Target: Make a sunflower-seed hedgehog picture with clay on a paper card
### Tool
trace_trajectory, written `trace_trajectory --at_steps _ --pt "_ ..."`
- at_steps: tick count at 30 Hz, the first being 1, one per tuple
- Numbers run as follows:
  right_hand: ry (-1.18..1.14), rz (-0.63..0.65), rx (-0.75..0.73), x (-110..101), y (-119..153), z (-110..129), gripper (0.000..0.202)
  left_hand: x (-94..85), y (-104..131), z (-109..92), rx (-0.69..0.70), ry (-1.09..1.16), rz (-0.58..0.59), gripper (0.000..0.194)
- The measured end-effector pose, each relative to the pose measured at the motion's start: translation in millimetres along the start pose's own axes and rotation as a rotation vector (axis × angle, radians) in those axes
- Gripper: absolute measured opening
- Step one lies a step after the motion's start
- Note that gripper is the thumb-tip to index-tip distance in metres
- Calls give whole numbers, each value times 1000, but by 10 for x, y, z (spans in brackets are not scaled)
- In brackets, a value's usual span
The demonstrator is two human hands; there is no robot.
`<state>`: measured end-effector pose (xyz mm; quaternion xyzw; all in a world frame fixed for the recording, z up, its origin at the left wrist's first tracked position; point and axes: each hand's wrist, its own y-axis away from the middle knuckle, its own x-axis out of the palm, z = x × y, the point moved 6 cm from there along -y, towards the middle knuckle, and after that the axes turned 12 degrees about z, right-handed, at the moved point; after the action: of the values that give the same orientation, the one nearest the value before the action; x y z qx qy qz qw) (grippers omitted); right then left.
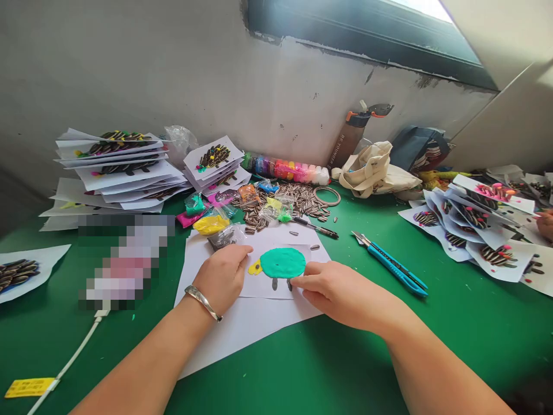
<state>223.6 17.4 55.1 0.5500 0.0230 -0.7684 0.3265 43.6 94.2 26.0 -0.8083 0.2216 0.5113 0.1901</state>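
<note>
On a small white sheet [254, 291] lies a flat green clay oval [283, 262] with a yellow clay head [254, 267] at its left and two short dark grey legs below. My left hand [222, 274], with a bracelet at the wrist, rests on the paper just left of the yellow head, its fingers partly hidden and holding nothing that I can see. My right hand [334, 288] stretches its index finger to the right-hand dark leg [290, 284] and touches it; the other fingers bend loosely beneath.
Behind the paper are sunflower seeds [302, 199], bagged clay such as a yellow lump [211, 223], and a black pen [315, 227]. A blue utility knife [395, 268] lies right. Seed-covered picture cards stand stacked at left [116, 173] and right [475, 222], near another person's hand [545, 223].
</note>
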Motion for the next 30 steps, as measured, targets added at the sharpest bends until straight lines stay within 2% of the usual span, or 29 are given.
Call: trace_trajectory --at_steps 30 --pt "7 16 -31 -19 61 22 22 0 -9 3 8 -10 4 32"
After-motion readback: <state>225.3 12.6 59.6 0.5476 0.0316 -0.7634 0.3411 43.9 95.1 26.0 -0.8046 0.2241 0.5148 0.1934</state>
